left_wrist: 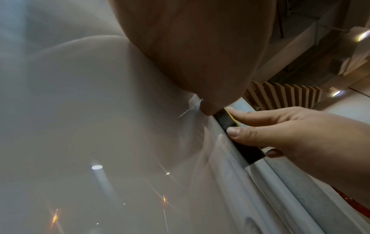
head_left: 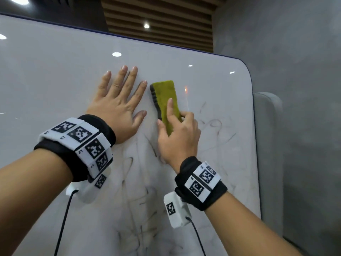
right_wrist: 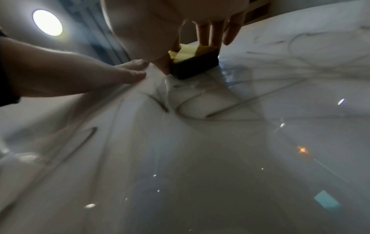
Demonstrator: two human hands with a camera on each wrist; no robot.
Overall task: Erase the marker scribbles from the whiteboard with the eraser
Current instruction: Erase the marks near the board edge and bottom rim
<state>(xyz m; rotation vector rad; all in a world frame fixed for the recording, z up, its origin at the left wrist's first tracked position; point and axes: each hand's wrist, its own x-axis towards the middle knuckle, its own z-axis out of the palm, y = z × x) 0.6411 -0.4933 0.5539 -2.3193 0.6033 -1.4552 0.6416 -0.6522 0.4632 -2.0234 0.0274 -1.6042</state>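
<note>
A glossy whiteboard (head_left: 55, 74) fills the head view, with faint dark marker scribbles (head_left: 151, 200) across its lower middle and right. A yellow-green eraser (head_left: 164, 97) with a black base lies flat against the board. My right hand (head_left: 175, 130) grips it: thumb on its left edge, index finger along its top, other fingers on the right side. My left hand (head_left: 118, 100) is pressed flat on the board just left of the eraser, fingers spread. In the right wrist view the eraser (right_wrist: 194, 64) sits on the board above curved scribbles (right_wrist: 190, 109). The left wrist view catches the eraser's black side (left_wrist: 238, 136).
The board's rounded right edge (head_left: 252, 100) has a dark blue trim. Beyond it stands a grey wall and a pale grey upholstered piece (head_left: 267, 145). A slatted wooden ceiling with spotlights (head_left: 146, 25) shows above the board. Cables hang from both wrist units.
</note>
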